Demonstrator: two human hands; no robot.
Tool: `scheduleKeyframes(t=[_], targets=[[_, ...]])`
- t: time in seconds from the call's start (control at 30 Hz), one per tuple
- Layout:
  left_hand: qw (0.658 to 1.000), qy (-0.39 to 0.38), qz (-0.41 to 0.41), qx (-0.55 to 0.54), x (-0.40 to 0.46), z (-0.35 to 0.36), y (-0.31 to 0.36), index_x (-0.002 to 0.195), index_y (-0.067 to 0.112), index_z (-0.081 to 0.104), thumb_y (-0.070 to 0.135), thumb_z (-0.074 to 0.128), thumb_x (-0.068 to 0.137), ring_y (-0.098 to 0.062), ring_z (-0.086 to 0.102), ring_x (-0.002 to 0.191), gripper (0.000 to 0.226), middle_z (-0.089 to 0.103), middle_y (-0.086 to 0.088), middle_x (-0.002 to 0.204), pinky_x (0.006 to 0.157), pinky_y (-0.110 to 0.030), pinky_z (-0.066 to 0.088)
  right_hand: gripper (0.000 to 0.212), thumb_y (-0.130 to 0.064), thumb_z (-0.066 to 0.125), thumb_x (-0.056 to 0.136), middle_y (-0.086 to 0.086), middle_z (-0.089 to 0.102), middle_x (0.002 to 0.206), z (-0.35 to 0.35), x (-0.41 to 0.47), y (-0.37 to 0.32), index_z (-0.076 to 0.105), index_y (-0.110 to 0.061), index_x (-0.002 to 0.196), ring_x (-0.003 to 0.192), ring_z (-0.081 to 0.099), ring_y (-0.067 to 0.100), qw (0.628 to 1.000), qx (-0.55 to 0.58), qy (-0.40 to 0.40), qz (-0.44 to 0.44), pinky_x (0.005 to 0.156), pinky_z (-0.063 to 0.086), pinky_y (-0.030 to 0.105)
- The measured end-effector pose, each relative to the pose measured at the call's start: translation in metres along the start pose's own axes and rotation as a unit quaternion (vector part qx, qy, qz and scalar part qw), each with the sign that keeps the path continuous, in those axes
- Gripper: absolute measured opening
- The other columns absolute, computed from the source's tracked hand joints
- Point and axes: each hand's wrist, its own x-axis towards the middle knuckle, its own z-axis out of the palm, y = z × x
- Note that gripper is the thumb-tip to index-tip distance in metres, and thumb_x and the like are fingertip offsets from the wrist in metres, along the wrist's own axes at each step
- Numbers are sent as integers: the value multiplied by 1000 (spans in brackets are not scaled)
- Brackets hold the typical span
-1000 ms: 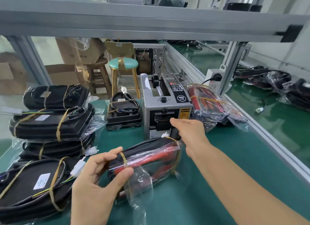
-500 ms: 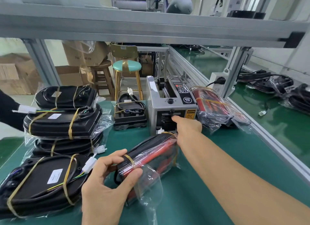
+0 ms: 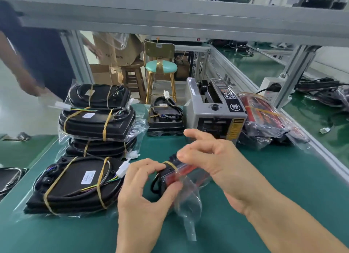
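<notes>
A red and black part (image 3: 174,175), bound with a yellow band and wrapped in a clear plastic bag (image 3: 188,211), lies on the green mat (image 3: 283,179) in front of me. My left hand (image 3: 143,201) grips its near left end between thumb and fingers. My right hand (image 3: 213,162) hovers just over the part's top with curled fingers and a raised index finger. It is blurred, and I cannot tell whether it pinches anything. A grey tape dispenser (image 3: 213,111) stands just behind the hands.
Stacked black banded parts (image 3: 98,120) fill the left side, with one more (image 3: 75,183) lying nearest. A small black part (image 3: 165,116) sits beside the dispenser. Bagged red parts (image 3: 264,118) lie at the right, against the aluminium rail (image 3: 321,158). A person (image 3: 37,54) stands at far left.
My right hand has drawn back from the dispenser's front slot to just above the bagged part. My left hand kept its grip. A person has come into view at the left.
</notes>
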Motion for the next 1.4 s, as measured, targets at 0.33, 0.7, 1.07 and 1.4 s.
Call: scheduleKeyframes(t=[0.33, 0.7, 1.07, 1.4], targets=[[1000, 14, -6, -21, -6, 2, -2, 99, 45, 52, 42, 74, 60, -17, 58, 80, 45, 57, 15, 89, 73, -22, 48, 13, -15, 73, 74, -21, 51, 129, 11, 6, 9, 75, -12, 61, 84, 50, -29, 998, -59, 17, 32, 51, 48, 14], [1000, 17, 12, -9, -6, 1, 0, 95, 43, 52, 40, 74, 63, -17, 58, 76, 39, 56, 11, 87, 71, -22, 48, 15, -24, 74, 68, -24, 53, 119, 18, 8, 13, 73, -26, 53, 119, 41, -7, 991, -130, 34, 19, 101, 42, 45], [997, 5, 75, 6, -3, 1, 4, 80, 15, 65, 31, 72, 71, -11, 54, 76, 20, 56, 1, 82, 67, -22, 46, 16, -19, 78, 64, -18, 63, 104, 24, 11, 20, 72, -27, 51, 119, 42, -6, 980, -180, 80, -16, 107, 31, 44], [999, -1, 51, 6, -1, -3, 7, 91, 24, 66, 35, 74, 67, -13, 58, 74, 27, 58, 7, 84, 68, -21, 48, 38, -30, 73, 72, -21, 47, 109, 23, 12, 29, 51, -38, 102, 108, 52, 14, 972, -210, 102, -38, 104, 37, 45]])
